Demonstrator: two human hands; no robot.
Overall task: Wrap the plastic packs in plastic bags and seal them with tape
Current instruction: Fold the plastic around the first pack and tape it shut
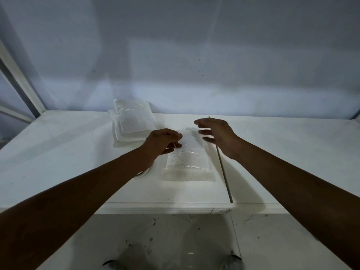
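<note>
Near the middle of the white tabletop [58, 152], close to its front edge, a flat clear plastic pack [188, 162] is lying inside a see-through bag. The left grip [162, 141] is pinching a thin pale strip [174, 145] at the pack's far end, maybe tape or the bag's edge; I cannot tell which. The right grip [216, 133] is hanging loose with spread fingers just over that end, likely getting ready to press it down. A pile of clear plastic packs [132, 121] is waiting by the back edge.
</note>
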